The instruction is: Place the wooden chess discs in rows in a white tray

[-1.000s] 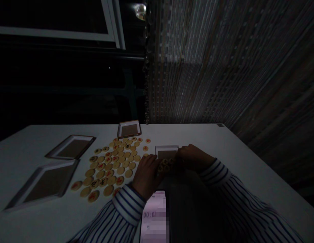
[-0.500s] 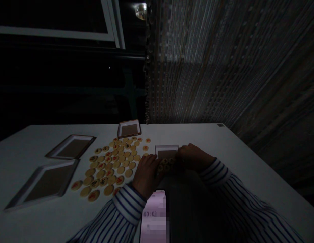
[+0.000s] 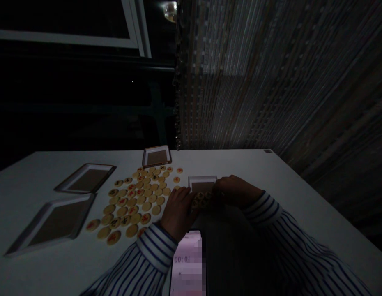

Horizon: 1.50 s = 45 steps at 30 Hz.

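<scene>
A small shallow box (image 3: 203, 184) with pale walls and a brown inside lies in front of me, several Chinese chess pieces (image 3: 202, 200) with dark characters at its near end. My left hand (image 3: 178, 211) is closed about the box's left side, its thumb near the front edge. At the right edge is my right hand (image 3: 235, 190), fingers bent and pinched together. Shadow hides its fingertips and anything between them. Left of the box, many loose round chess pieces (image 3: 143, 200) are spread on the white table (image 3: 240, 162), some with red or dark characters, others plain.
Two shallow trays (image 3: 57, 222) (image 3: 89, 179), brown inside, lie at the left. A similar small tray (image 3: 157, 157) stands near the back edge. A lit phone (image 3: 186, 265) showing a timer lies below my left wrist. Behind the table hangs a bead-like curtain (image 3: 234, 82).
Both hands stay at the box with almost no movement. The right fingers shift slightly at its near right corner, where a piece shows more clearly. The view tilts very slightly.
</scene>
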Motion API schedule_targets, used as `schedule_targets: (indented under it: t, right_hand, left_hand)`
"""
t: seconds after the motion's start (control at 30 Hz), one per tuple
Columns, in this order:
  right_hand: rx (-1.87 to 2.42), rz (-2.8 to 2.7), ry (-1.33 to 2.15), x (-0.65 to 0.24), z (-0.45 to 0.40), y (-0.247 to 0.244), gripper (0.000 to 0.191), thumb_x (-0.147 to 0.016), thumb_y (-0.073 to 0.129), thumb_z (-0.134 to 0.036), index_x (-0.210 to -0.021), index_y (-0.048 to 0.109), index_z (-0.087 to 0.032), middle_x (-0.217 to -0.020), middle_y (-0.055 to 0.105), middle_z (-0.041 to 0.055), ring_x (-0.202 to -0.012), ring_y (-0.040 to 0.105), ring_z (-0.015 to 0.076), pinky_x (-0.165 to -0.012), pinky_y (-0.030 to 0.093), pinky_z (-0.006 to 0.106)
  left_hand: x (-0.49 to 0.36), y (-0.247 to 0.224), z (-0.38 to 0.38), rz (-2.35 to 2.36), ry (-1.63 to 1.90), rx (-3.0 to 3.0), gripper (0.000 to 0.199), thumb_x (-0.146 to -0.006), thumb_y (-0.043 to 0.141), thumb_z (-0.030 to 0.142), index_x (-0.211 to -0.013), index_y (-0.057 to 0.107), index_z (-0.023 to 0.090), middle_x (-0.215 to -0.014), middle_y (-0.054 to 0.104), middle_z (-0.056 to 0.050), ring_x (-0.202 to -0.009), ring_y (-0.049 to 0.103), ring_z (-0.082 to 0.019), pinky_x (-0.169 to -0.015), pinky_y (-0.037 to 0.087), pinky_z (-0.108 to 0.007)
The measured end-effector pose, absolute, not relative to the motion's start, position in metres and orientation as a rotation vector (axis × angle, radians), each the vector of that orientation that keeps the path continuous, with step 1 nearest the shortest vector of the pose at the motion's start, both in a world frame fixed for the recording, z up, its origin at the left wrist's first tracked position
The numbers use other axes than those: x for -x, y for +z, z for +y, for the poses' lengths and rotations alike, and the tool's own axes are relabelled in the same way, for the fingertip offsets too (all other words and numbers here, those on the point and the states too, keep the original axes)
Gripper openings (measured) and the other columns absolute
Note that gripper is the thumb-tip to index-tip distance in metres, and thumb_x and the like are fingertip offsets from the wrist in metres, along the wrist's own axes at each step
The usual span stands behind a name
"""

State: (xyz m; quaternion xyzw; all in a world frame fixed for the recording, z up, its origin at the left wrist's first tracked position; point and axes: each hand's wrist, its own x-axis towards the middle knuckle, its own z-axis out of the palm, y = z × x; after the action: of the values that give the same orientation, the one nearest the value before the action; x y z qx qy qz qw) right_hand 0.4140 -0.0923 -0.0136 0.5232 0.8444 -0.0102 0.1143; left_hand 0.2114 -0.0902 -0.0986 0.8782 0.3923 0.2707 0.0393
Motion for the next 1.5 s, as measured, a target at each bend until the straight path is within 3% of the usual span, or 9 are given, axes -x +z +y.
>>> schedule_targets:
  t: [0.83, 1.27, 1.5]
  right_hand:
    - [-1.522, 2.444, -0.03, -0.413, -0.091, -0.015, 0.019, -0.075, 0.05, -0.023, -0.083, 0.066, -0.016, -0.085, 0.067, 0.0108, -0.078, 0.062, 0.0206, -0.062, 0.042, 0.029]
    - [-1.514, 2.502, 0.021, -0.417, -0.09, -0.016, 0.019, -0.077, 0.049, -0.024, -0.089, 0.063, -0.018, -0.089, 0.066, 0.0091, -0.083, 0.061, 0.019, -0.065, 0.041, 0.027]
    - [-1.463, 2.542, 0.01, -0.416, -0.088, -0.023, 0.019, -0.077, 0.051, -0.023, -0.092, 0.062, -0.019, -0.091, 0.065, 0.0079, -0.078, 0.061, 0.0173, -0.059, 0.04, 0.024]
  left_hand:
    - [-0.212, -0.098, -0.09, 1.202, 0.85, -2.682, 0.034, -0.075, 0.056, 0.029, -0.108, 0.052, 0.02, -0.112, 0.054, -0.009, -0.107, 0.046, -0.026, -0.092, 0.036, -0.05]
    - [-0.212, -0.097, -0.091, 1.213, 0.825, -2.675, 0.035, -0.075, 0.056, 0.028, -0.108, 0.052, 0.019, -0.113, 0.054, -0.009, -0.108, 0.045, -0.025, -0.095, 0.034, -0.047]
    - [-0.213, -0.094, -0.091, 1.21, 0.806, -2.679, 0.033, -0.075, 0.056, 0.027, -0.107, 0.053, 0.017, -0.113, 0.054, -0.01, -0.108, 0.046, -0.025, -0.095, 0.034, -0.047]
